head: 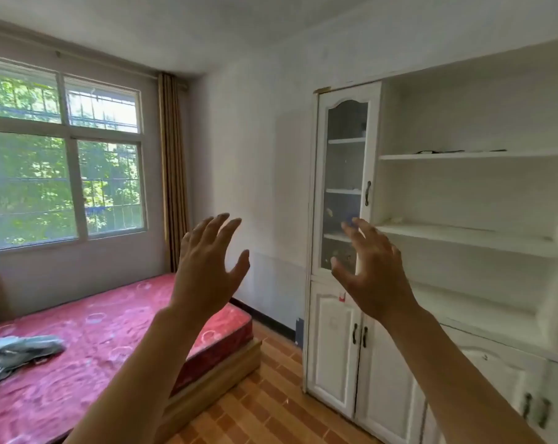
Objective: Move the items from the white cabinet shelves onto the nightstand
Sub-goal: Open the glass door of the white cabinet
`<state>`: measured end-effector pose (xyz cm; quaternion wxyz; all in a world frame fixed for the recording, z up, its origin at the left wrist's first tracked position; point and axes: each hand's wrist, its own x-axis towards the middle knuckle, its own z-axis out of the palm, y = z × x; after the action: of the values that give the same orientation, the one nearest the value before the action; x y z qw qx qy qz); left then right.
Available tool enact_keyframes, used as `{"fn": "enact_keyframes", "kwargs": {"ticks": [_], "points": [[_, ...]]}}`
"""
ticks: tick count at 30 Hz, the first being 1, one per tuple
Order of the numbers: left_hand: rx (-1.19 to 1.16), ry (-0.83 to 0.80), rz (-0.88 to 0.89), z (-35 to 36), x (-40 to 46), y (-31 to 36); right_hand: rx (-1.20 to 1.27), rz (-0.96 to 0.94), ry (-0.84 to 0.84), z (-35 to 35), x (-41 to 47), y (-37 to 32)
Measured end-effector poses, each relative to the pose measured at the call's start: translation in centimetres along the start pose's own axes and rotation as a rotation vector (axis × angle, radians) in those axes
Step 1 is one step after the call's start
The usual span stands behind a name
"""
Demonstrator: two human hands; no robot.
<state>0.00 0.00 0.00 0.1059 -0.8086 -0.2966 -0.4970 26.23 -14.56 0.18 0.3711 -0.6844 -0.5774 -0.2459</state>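
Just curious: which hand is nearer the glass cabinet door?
Right. The right hand is raised in front of the glass door; the left hand hovers off to its left, before the bare wall.

Two hands [207,274], one bed [111,331], one window [63,161], one white cabinet [463,238]

White cabinet [345,347]: painted wood, matt; door pane [343,184] glass, dusty; handles [367,193] dark metal. Mattress [104,341]: red patterned cloth, slight sheen. Grey cloth [14,350], crumpled. Floor [271,402]: wood-look, smooth. Curtain [173,168]: brown fabric
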Motion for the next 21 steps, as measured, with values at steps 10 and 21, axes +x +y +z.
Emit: {"fn": "enact_keyframes", "kwargs": {"ticks": [10, 21], "points": [[-0.117, -0.06, 0.024, 13.8, 9.5, -5.8, -0.132, 0.061, 0.031, 7.7, 9.8, 7.1], [-0.259, -0.114, 0.107, 28.2, 15.8, -4.3, -0.211, 0.172, 0.028, 11.0, 14.7, 16.4]]}}
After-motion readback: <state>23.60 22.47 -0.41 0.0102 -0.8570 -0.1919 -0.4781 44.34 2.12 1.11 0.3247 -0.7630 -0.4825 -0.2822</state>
